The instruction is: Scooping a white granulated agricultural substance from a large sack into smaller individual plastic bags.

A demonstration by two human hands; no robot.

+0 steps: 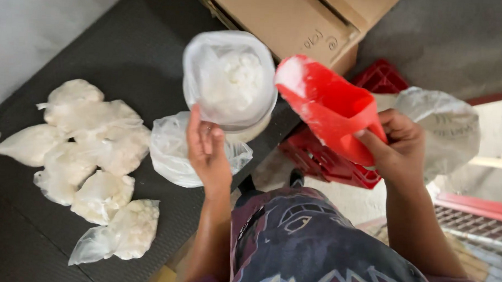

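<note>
from the head camera, looking down: my left hand (pixel 209 150) is raised with the fingers closed up the side of a clear plastic bag (pixel 230 79), gripping it so the mouth stands wide open and round. inside the bag sits a heap of white, lumpy, crumbly stuff, soft-looking, filling the lower part. my right hand (pixel 398 146) is wrapped tight around the narrow end of a red plastic scoop (pixel 327 107), thumb on top, fingers curled under. the scoop is smooth and trough-shaped, tilted with its wide lip just beside the bag's rim, and its lip is dusted white.

just below the held bag, a second thin, crinkled clear bag (pixel 175 155) rests on the edge of the dark table (pixel 126 47), whose surface is matte and finely ribbed. further to my left on that table lies a cluster of filled bags (pixel 95 152), each a plump, lumpy pouch of the same white stuff, touching and overlapping one another.

behind the open bag is a brown cardboard box (pixel 288 17), flat-sided. under the scoop sits a red plastic crate (pixel 322 160) with a lattice wall. behind my right hand is a big pale sack (pixel 446 128), thin and wrinkled, its contents i cannot tell. my patterned shirt fills the bottom of the view.
</note>
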